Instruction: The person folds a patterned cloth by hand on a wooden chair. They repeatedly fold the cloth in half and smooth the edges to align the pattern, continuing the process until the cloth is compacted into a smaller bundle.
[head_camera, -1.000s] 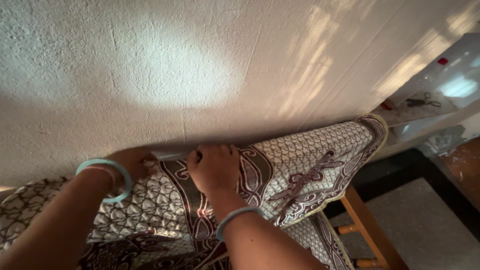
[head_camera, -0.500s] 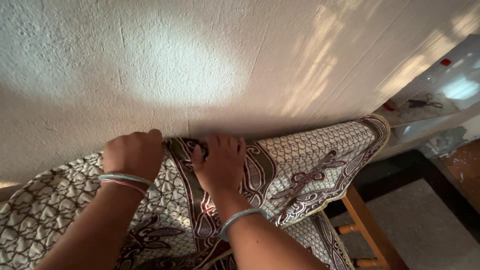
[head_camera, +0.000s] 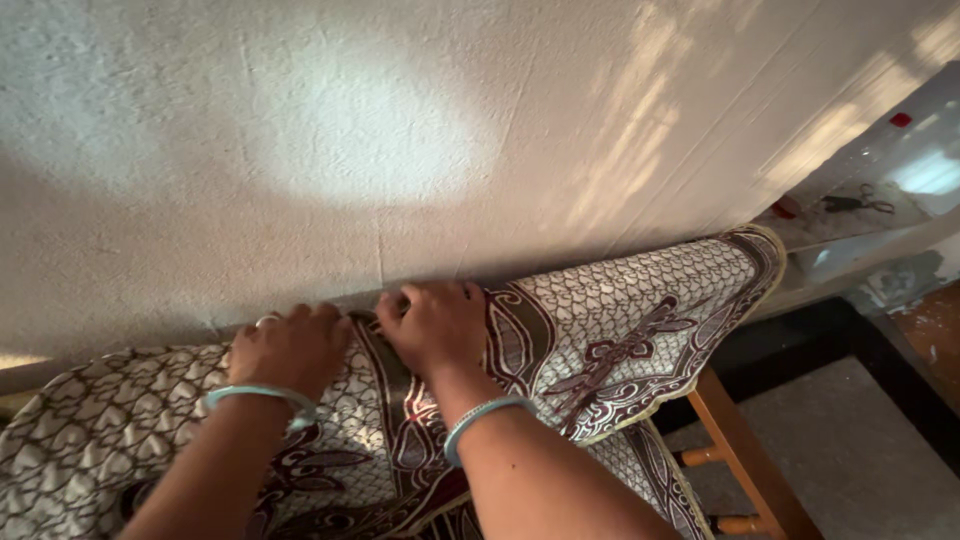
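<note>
The left hand (head_camera: 290, 350) has come in from the far left edge of the patterned cloth (head_camera: 620, 330) and now sits close beside the right hand (head_camera: 435, 325), the two almost touching at the back edge where the fabric meets the white wall (head_camera: 400, 130). A second ago that hand was out near the corner; now both press at the same stretch, so the work looks to have moved on to the middle of that edge. Both hands are curled, fingers bent down into the cloth, pinching or pushing it along the gap at the wall; whether either truly grips a fold I cannot tell, since the fingertips are hidden. A pale blue bangle sits on each wrist.

The cloth drapes over a piece of furniture against the wall, its brown and cream scale pattern spreading right to a raised corner. Below that corner a wooden chair leg (head_camera: 735, 440) shows, with dark floor (head_camera: 860, 440) beyond. At the far right a shelf (head_camera: 860, 220) holds small items, scissors perhaps. The wall itself crowds the hands, leaving little room behind the edge
</note>
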